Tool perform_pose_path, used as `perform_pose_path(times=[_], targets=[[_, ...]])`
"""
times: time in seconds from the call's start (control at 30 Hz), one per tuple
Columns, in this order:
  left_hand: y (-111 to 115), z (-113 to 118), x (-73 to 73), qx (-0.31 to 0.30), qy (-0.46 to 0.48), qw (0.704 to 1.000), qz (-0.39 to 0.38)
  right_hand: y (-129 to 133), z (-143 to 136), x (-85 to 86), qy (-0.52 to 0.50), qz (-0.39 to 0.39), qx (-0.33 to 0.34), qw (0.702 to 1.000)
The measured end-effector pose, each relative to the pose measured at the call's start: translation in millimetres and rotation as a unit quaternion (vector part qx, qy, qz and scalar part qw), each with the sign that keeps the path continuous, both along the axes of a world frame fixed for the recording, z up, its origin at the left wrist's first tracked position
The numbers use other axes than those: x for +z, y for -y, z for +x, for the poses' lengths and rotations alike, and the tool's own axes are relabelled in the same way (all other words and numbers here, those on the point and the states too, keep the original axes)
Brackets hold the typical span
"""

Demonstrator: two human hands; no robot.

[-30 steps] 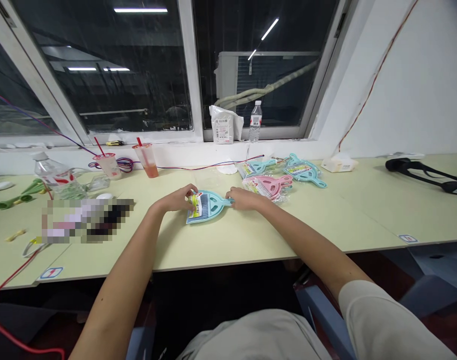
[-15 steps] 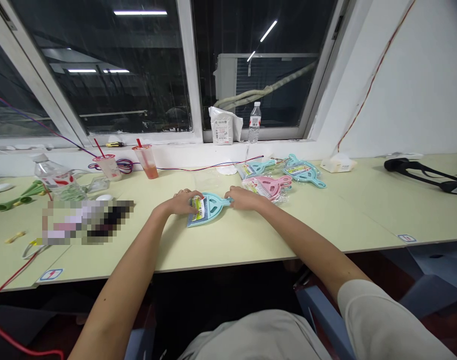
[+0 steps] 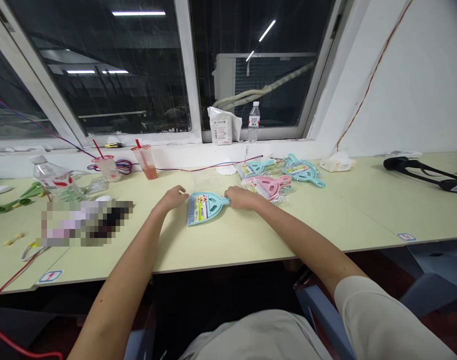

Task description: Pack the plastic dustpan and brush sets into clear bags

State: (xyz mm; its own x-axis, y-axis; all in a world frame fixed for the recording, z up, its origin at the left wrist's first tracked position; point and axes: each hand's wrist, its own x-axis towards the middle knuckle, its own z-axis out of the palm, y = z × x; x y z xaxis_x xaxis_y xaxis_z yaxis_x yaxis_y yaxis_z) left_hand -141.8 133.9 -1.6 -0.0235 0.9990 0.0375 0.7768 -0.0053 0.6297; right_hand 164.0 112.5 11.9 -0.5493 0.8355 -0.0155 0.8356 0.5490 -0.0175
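Observation:
A light-blue mini dustpan and brush set (image 3: 214, 205) lies on the pale yellow table (image 3: 258, 240), its bristles toward the left and a printed card label (image 3: 201, 207) across it. My right hand (image 3: 240, 197) is closed around the end of its handle. Just off the bristle side, my left hand (image 3: 175, 198) is raised with fingers apart, holding nothing. Behind my right hand lie a pink dustpan and brush set (image 3: 269, 186) and blue sets (image 3: 303, 171) in clear plastic wrapping.
Two drink cups, one an orange-tinted cup (image 3: 148, 162), and a large plastic bottle (image 3: 56, 175) stand back left. A water bottle (image 3: 254, 122) and a white packet (image 3: 223, 127) sit on the sill. Black straps (image 3: 423, 172) and a tissue pack (image 3: 337, 163) lie right.
My left hand has let go of the label end of the dustpan set and moved slightly left, uncovering the label. My right hand keeps its grip on the handle.

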Motion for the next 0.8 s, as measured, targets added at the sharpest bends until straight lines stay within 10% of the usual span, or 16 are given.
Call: perform_pose_path(times=[0.17,0.43,0.8], targets=[[-3,8,-4.7,0.094,0.215,0.965,-0.120,-4,0,-1.7,0.006,0.010,0.006,1.000],[4,18,1.4,0.033,0.457,0.868,-0.192,-9,6,0.4,-0.016,0.064,-0.006,0.998],[-14,4,0.4,0.158,0.546,0.819,-0.078,-69,-2,29.2,-0.251,-0.094,-0.030,0.963]])
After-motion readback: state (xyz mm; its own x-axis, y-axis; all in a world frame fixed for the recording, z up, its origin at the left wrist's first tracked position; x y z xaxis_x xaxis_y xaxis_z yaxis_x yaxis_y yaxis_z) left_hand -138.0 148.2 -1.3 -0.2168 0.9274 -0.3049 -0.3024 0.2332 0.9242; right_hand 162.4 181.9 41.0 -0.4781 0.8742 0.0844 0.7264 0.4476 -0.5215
